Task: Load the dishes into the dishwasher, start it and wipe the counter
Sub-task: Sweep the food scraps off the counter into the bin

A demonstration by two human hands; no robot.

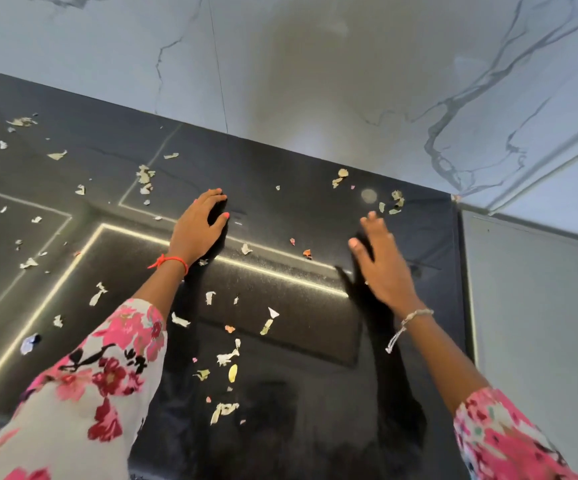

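L. hand (199,225): extended fwd, palm down, fingers curled w/ tips pressed down; pink-painted nails seen. Red thread bracelet (171,262) tied at wrist. L. forearm bare, floral sleeve (83,386) pushed to mid-arm.

R. hand (383,263): extended fwd, fingers spread and straight, nothing held; blurred, so contact w/ anything below can't be judged. Pale bead bracelet (409,322) worn at wrist. R. forearm bare; floral cuff seen at lower edge.
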